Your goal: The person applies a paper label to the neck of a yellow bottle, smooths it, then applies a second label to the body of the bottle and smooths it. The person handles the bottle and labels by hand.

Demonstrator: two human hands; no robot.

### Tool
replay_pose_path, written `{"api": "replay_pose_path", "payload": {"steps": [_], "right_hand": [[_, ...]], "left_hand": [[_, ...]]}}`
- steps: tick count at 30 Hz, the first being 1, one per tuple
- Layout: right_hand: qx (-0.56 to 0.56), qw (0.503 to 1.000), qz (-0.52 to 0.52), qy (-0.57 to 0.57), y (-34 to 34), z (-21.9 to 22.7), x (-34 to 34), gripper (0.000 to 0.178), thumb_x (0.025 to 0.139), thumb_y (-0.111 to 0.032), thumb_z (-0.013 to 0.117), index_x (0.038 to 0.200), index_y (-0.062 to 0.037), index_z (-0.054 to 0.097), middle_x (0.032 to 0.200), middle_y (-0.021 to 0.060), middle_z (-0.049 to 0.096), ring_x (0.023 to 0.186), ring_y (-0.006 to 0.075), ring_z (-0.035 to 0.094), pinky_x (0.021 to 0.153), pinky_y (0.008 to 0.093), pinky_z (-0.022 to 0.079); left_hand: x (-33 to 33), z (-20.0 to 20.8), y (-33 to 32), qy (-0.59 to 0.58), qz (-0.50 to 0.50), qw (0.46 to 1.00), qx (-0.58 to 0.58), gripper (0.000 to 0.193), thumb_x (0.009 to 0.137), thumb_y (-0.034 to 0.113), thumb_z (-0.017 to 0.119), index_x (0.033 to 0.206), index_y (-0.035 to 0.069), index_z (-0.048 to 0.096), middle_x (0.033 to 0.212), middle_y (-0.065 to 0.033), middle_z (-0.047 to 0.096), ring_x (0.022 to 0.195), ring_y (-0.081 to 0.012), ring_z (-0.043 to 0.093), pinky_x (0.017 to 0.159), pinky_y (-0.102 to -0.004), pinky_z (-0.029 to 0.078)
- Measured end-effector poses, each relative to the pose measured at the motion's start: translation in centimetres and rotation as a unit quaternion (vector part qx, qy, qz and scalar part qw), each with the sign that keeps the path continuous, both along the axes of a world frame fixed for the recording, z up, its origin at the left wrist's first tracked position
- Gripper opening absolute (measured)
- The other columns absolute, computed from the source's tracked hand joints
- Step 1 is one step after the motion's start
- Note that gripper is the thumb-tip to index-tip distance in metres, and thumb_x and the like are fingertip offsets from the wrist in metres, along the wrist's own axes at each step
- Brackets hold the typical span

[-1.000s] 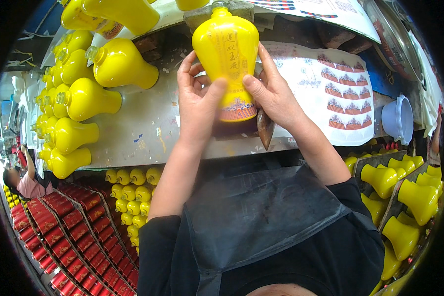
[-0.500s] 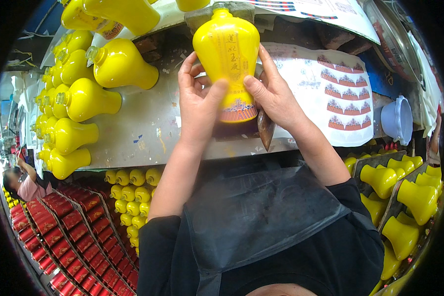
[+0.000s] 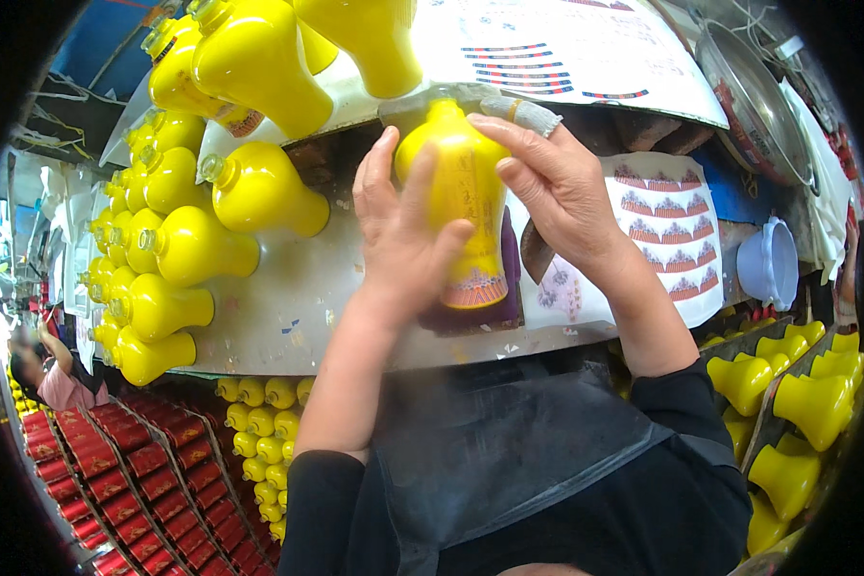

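I hold a glossy yellow bottle point(image 3: 459, 192) upright over the grey worktable point(image 3: 288, 307), its patterned band at the bottom edge. My left hand point(image 3: 405, 240) wraps its left side and front with the fingers spread upward. My right hand point(image 3: 559, 187) grips its right side; a grey cloth wrap covers one fingertip near the bottle's shoulder. A sheet of red and white patterned decals point(image 3: 670, 230) lies just right of the bottle.
Several more yellow bottles point(image 3: 187, 250) lie on their sides on the table's left; others stand in racks at right point(image 3: 806, 403). Red boxes point(image 3: 115, 470) fill the floor lower left. A pale blue bowl point(image 3: 773, 264) and a metal pan point(image 3: 763, 101) sit at right. Another person point(image 3: 53, 374) works far left.
I have turned the bottle from its wide face to its narrow side, and my hands have shifted around it. The view has tipped slightly.
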State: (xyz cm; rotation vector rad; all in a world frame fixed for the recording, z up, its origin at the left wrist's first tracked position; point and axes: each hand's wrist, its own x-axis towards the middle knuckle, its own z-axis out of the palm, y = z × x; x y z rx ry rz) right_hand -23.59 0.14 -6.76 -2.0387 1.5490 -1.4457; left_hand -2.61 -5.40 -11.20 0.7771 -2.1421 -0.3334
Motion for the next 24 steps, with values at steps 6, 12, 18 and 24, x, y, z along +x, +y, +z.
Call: {"api": "replay_pose_path", "payload": {"steps": [6, 12, 18, 24], "right_hand": [[0.035, 0.996, 0.015, 0.081, -1.5, -0.2, -0.3, 0.037, 0.094, -0.023, 0.073, 0.131, -0.0221, 0.071, 0.096, 0.0158, 0.064, 0.082, 0.0313, 0.069, 0.073, 0.0383, 0.056], [0.06, 0.994, 0.012, 0.094, -1.6, -0.2, -0.5, 0.042, 0.093, -0.029, 0.073, 0.135, -0.0252, 0.069, 0.088, 0.0146, 0.059, 0.074, 0.0306, 0.065, 0.067, 0.0386, 0.054], [0.087, 0.993, 0.031, 0.077, -1.6, 0.1, -0.8, 0.045, 0.093, -0.03, 0.073, 0.137, -0.0265, 0.068, 0.088, 0.0147, 0.059, 0.074, 0.0304, 0.064, 0.068, 0.0394, 0.054], [0.062, 0.993, 0.051, 0.088, -1.8, -0.1, -1.1, 0.046, 0.092, -0.031, 0.073, 0.138, -0.0293, 0.067, 0.089, 0.016, 0.059, 0.075, 0.0318, 0.064, 0.07, 0.0396, 0.054]], "left_hand": [[-0.7, 0.4, 0.0, -0.051, 0.028, 0.998, -0.005, 0.077, 0.088, 0.049, 0.068, 0.154, 0.014, 0.047, 0.159, -0.0249, 0.029, 0.145, -0.045, 0.029, 0.12, -0.0542, 0.025], [-0.8, 0.2, -0.1, -0.049, 0.027, 0.998, -0.003, 0.081, 0.088, 0.05, 0.067, 0.154, 0.01, 0.044, 0.158, -0.0248, 0.03, 0.144, -0.0448, 0.03, 0.12, -0.0545, 0.025], [-0.8, 0.2, -0.3, -0.043, 0.02, 0.999, -0.001, 0.083, 0.087, 0.051, 0.068, 0.154, 0.01, 0.043, 0.156, -0.0241, 0.033, 0.143, -0.0438, 0.032, 0.119, -0.0546, 0.026], [-0.9, 0.3, -0.2, -0.05, 0.017, 0.998, 0.014, 0.083, 0.085, 0.049, 0.069, 0.154, 0.012, 0.043, 0.155, -0.0237, 0.034, 0.143, -0.0439, 0.032, 0.119, -0.0548, 0.026]]}}
